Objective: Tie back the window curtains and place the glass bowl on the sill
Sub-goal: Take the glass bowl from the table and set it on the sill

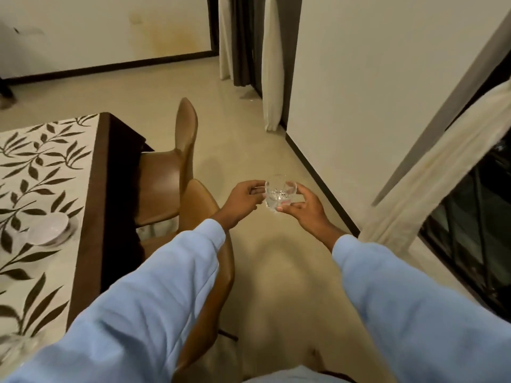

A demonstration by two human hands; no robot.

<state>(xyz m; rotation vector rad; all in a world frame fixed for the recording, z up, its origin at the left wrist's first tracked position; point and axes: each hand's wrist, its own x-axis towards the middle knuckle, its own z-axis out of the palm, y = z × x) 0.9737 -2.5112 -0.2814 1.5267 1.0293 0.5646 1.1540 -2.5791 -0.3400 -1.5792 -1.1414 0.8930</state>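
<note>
A small clear cut-glass bowl (278,194) is held in the air over the floor, between both hands. My left hand (243,201) pinches its left side with fingertips. My right hand (302,207) curls round its right side and bottom. To the right, a cream curtain (439,172) hangs slanted beside a dark window (475,225). The sill is not plainly visible. More cream and grey curtains (265,51) hang at the far end of the room.
A table with a leaf-patterned cloth (41,172) stands on the left, bearing a white bowl (49,226). Two brown chairs (177,167) are tucked at its right side. A white wall (373,78) juts out ahead on the right. Beige floor lies between.
</note>
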